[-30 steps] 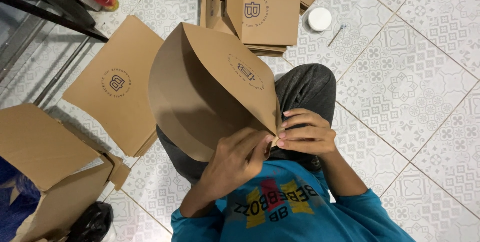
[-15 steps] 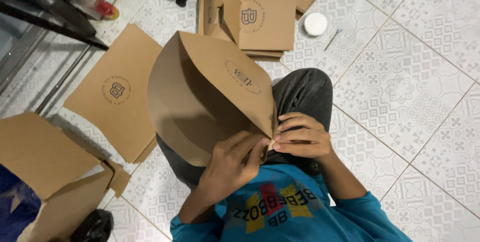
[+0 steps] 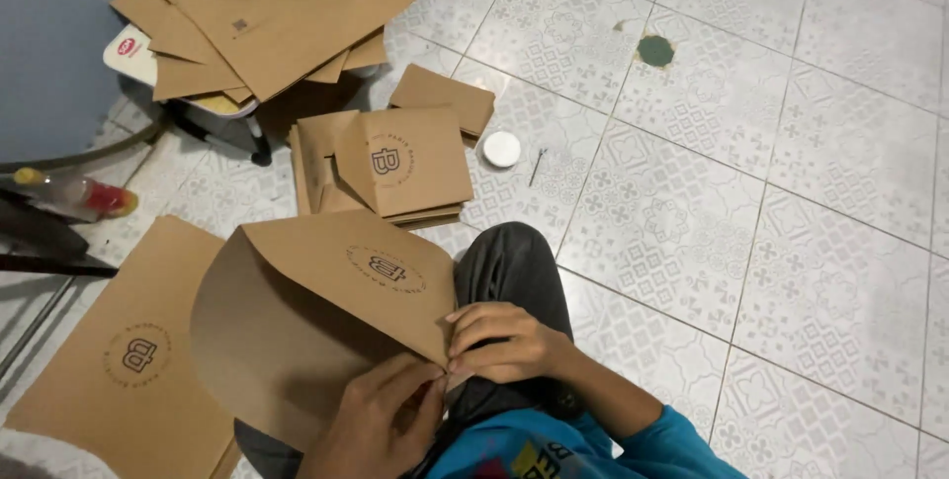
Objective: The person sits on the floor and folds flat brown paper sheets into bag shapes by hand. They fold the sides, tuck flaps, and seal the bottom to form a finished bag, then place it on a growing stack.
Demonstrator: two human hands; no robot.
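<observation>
— Cardboard sheet (image 3: pixel 297 341), the curved brown one: how is it gripped?

— Both hands pinch it at one corner. The left hand (image 3: pixel 381 420) comes up from below, fingers closed on the corner's underside; the right hand (image 3: pixel 504 341) lies over the top edge, fingertips pressed together onto the same corner. The two hands touch there.

— And where does the sheet sit?

— It rests over the person's lap, on the dark trouser leg (image 3: pixel 514 266), bent into an arch with a round printed emblem on the upper flap.

— What lies around that sheet?

— Just to its left, flat on the tiled floor (image 3: pixel 771 202), lies another brown panel (image 3: pixel 119 360) with the same kind of emblem. Beyond the sheet, away from the person, stands a small stack of folded cardboard pieces (image 3: pixel 395 168). Right of that stack sit a small white round lid (image 3: pixel 501 149) and a thin dark nail-like item (image 3: pixel 537 167).

— Anything farther off?

— Past the stack, a large heap of flat cardboard (image 3: pixel 277 14) rests on a low stand. Far left of the sheet, a bottle with a red band (image 3: pixel 74 194) lies on its side.
</observation>
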